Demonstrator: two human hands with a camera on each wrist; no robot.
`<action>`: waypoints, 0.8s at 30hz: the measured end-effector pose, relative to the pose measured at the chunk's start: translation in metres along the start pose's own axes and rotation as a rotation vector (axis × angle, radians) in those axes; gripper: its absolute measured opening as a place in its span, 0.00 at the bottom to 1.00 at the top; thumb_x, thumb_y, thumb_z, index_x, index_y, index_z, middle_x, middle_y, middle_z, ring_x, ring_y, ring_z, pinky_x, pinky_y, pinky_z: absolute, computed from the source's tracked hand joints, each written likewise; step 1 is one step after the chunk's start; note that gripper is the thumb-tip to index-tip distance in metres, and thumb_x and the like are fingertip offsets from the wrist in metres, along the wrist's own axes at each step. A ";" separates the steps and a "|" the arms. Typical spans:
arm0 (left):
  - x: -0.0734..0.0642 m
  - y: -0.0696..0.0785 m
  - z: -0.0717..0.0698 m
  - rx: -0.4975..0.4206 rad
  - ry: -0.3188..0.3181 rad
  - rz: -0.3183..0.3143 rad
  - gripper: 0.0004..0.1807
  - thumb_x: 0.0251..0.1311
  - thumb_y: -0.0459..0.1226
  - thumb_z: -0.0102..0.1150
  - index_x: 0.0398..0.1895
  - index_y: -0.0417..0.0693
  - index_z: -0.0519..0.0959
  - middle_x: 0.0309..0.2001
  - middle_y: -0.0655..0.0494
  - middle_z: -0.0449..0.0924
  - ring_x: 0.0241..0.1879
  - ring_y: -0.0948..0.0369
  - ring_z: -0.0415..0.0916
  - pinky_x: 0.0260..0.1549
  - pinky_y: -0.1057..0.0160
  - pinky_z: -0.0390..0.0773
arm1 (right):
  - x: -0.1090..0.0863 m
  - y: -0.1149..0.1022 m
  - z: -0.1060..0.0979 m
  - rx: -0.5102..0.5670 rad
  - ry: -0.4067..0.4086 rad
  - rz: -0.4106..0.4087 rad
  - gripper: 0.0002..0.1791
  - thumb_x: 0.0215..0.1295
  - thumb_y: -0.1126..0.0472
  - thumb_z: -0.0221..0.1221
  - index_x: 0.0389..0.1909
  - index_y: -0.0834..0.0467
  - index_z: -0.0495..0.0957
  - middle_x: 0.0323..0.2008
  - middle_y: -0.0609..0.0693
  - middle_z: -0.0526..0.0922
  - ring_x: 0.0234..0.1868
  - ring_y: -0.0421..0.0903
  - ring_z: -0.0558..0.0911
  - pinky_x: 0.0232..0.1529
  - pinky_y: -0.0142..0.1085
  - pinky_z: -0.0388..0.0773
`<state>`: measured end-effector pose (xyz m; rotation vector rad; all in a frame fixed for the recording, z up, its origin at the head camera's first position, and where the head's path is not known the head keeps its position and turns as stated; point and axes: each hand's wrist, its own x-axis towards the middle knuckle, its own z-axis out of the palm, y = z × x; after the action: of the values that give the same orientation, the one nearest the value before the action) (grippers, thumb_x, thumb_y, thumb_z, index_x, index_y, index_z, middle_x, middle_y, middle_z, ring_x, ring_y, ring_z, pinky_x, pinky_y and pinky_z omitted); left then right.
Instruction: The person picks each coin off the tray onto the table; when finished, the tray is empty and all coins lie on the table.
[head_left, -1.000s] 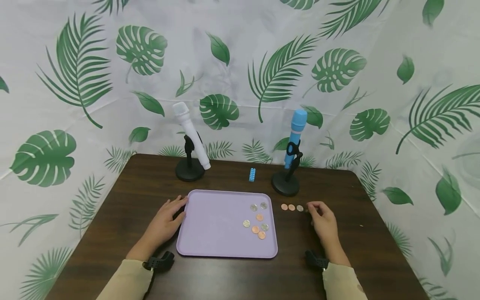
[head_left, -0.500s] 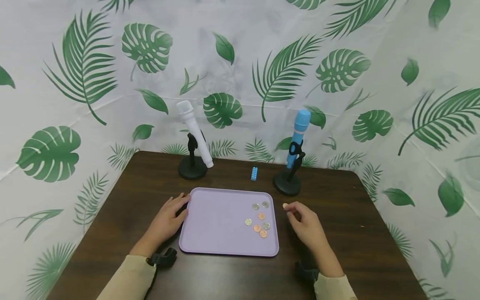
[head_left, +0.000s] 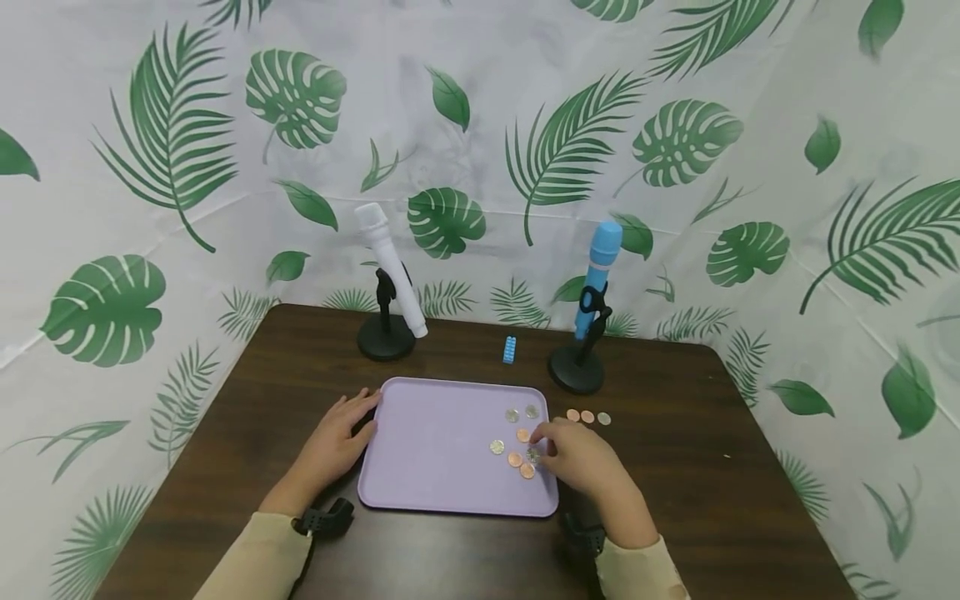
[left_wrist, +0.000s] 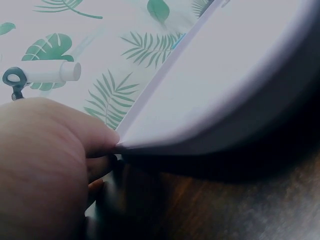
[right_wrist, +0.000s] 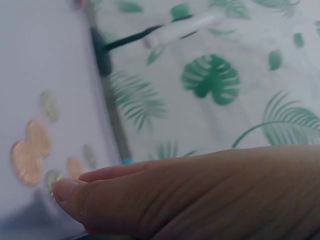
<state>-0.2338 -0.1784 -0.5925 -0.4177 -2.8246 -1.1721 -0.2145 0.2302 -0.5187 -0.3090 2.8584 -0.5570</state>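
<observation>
My left hand (head_left: 335,446) rests at the left edge of a lilac tray (head_left: 427,506), fingers extended and touching its rim. In the left wrist view, the tray (left_wrist: 200,105) rises from that hand's fingertips. Over the tray's right side reaches my right hand (head_left: 585,460), thumb and forefinger bent down at a silver coin (head_left: 533,456). Thumb tip and coin (right_wrist: 53,179) overlap in the right wrist view; a firm pinch cannot be made out. Around it lie copper coins (head_left: 514,459) and other silver coins (head_left: 497,447). Right of the tray, two copper coins (head_left: 573,415) and a silver coin (head_left: 603,418) form a row.
Behind the tray stand a white microphone (head_left: 393,271) and a blue microphone (head_left: 598,271) on black stands. A small blue block (head_left: 509,350) lies between them on the dark wooden table (head_left: 675,417). A leaf-patterned cloth (head_left: 450,125) hangs behind.
My right hand has moved left, from the end of the coin row, along the row and over the tray's right rim to the coins inside. The left hand stays at the tray's edge.
</observation>
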 end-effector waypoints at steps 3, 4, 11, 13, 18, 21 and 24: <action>-0.002 0.001 0.000 -0.006 0.008 0.007 0.29 0.79 0.36 0.59 0.80 0.41 0.72 0.79 0.39 0.72 0.84 0.40 0.61 0.85 0.31 0.50 | 0.003 0.003 0.009 -0.012 0.007 0.021 0.10 0.65 0.63 0.74 0.43 0.48 0.87 0.31 0.43 0.79 0.31 0.43 0.76 0.31 0.37 0.76; -0.002 0.002 0.000 -0.008 0.011 0.007 0.29 0.79 0.36 0.59 0.80 0.41 0.72 0.79 0.39 0.72 0.84 0.40 0.61 0.85 0.31 0.49 | 0.003 0.004 0.012 -0.012 0.008 0.021 0.09 0.66 0.63 0.73 0.43 0.48 0.86 0.32 0.43 0.79 0.31 0.43 0.77 0.31 0.37 0.77; -0.002 0.002 0.000 -0.016 0.013 -0.003 0.29 0.79 0.36 0.59 0.80 0.42 0.72 0.79 0.40 0.72 0.84 0.40 0.61 0.85 0.31 0.49 | 0.006 0.005 0.019 0.050 -0.019 -0.004 0.12 0.64 0.66 0.71 0.43 0.53 0.80 0.30 0.46 0.77 0.29 0.44 0.76 0.27 0.37 0.74; -0.001 0.002 0.000 -0.021 0.010 -0.001 0.29 0.79 0.36 0.59 0.80 0.42 0.72 0.79 0.39 0.72 0.84 0.40 0.61 0.85 0.31 0.49 | 0.006 0.006 0.019 0.072 -0.035 -0.005 0.13 0.62 0.66 0.72 0.42 0.52 0.78 0.29 0.46 0.77 0.29 0.44 0.76 0.26 0.37 0.73; -0.001 0.000 0.001 -0.030 0.004 -0.009 0.29 0.79 0.36 0.59 0.80 0.43 0.72 0.80 0.40 0.71 0.85 0.42 0.60 0.86 0.32 0.48 | 0.007 0.012 0.018 0.143 -0.054 -0.060 0.14 0.62 0.65 0.72 0.36 0.51 0.75 0.27 0.46 0.76 0.28 0.44 0.76 0.26 0.36 0.72; -0.002 -0.001 0.001 -0.024 -0.001 -0.017 0.29 0.79 0.36 0.59 0.80 0.43 0.72 0.80 0.41 0.71 0.85 0.42 0.60 0.86 0.32 0.48 | 0.007 0.018 0.019 0.201 -0.054 -0.100 0.12 0.65 0.65 0.70 0.34 0.49 0.75 0.26 0.44 0.77 0.28 0.42 0.77 0.25 0.34 0.74; -0.001 -0.001 0.000 -0.017 -0.005 -0.012 0.29 0.79 0.37 0.59 0.80 0.43 0.72 0.80 0.41 0.71 0.85 0.42 0.60 0.86 0.32 0.48 | 0.005 0.026 0.017 0.292 -0.010 -0.123 0.10 0.70 0.65 0.68 0.37 0.47 0.78 0.30 0.43 0.80 0.31 0.43 0.78 0.27 0.33 0.78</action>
<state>-0.2333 -0.1789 -0.5936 -0.4055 -2.8278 -1.1992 -0.2193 0.2471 -0.5447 -0.4358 2.7102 -0.9791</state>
